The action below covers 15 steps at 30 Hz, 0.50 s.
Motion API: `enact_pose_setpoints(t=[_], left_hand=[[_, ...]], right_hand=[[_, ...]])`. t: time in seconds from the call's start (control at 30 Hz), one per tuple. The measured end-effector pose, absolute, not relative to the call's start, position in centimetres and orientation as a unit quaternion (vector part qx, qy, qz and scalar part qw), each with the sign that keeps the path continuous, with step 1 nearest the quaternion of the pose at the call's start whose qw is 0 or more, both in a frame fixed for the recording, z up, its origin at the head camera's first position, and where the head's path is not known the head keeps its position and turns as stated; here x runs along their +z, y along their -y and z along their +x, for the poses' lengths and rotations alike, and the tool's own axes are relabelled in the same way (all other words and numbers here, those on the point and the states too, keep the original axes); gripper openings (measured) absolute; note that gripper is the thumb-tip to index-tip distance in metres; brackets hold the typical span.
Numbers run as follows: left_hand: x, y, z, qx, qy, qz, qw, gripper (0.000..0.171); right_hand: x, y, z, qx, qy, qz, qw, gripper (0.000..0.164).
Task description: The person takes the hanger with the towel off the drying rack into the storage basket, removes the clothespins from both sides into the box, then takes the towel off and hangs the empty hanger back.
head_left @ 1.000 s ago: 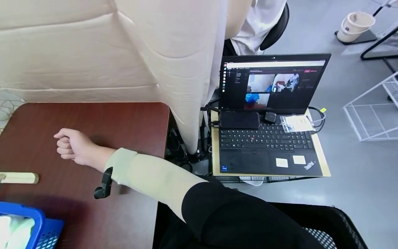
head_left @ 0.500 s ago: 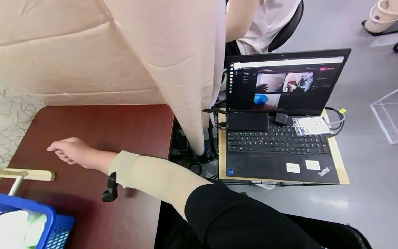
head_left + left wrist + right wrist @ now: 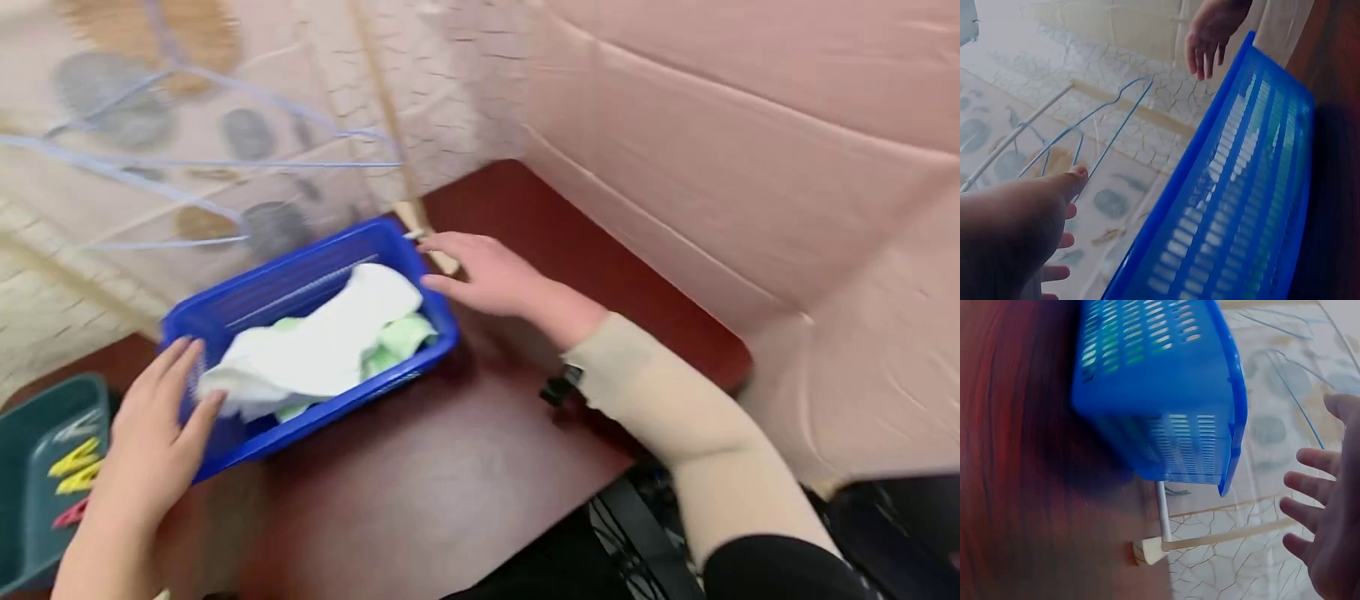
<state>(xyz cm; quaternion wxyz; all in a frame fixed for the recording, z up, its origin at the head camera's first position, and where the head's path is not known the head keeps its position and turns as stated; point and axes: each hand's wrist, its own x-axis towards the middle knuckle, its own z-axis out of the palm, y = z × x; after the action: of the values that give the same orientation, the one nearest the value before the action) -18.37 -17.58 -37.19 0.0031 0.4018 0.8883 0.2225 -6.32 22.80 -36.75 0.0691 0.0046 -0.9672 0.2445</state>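
Observation:
A blue plastic basket [image 3: 352,398] with slotted sides stands on the table and holds white cloth [image 3: 322,342] and light green cloth [image 3: 397,342]. My left hand [image 3: 153,433] is at the basket's left end in the head view, fingers spread over the rim. At the opposite end, my right hand [image 3: 487,275] has its fingers extended close to the corner. In the right wrist view the right hand [image 3: 1329,506] shows a gap from the basket wall [image 3: 1154,375]. The left wrist view likewise shows the left hand [image 3: 1022,231] apart from the basket [image 3: 1229,187]. Neither palm holds anything.
Behind the basket rises a rack with wooden posts [image 3: 382,100] and a wooden foot [image 3: 1150,550]. Blue hangers [image 3: 300,164] hang there. A dark green tray [image 3: 22,417] at left holds yellow clothespins [image 3: 77,467] and a red one [image 3: 71,512]. Pink fabric [image 3: 750,167] walls the right side.
The head view has swung left from the laptop to the basket. My right hand, earlier loosely fisted over the table, now extends its fingers by the basket. My left hand has come into view.

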Motion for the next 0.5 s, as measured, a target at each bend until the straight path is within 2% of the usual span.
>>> enact_pose_setpoints(t=[0.13,0.3,0.5], left_hand=[[-37.6,15.8,-15.4,0.205,-0.909,0.362,0.016,0.062],[-38.4,8.5,-18.8,0.19,-0.864,0.466,0.031,0.065],[-39.0,1.0,-19.9,0.174,-0.791,0.585,0.044,0.066]], right_hand=[[-36.5,-26.1,-4.2,0.15,0.985,0.071,0.049,0.068],[-36.2,-29.8,3.5,0.086,0.994,-0.038,0.055,0.069],[-35.9,-30.0,12.5,0.065,0.984,-0.156,0.061,0.067]])
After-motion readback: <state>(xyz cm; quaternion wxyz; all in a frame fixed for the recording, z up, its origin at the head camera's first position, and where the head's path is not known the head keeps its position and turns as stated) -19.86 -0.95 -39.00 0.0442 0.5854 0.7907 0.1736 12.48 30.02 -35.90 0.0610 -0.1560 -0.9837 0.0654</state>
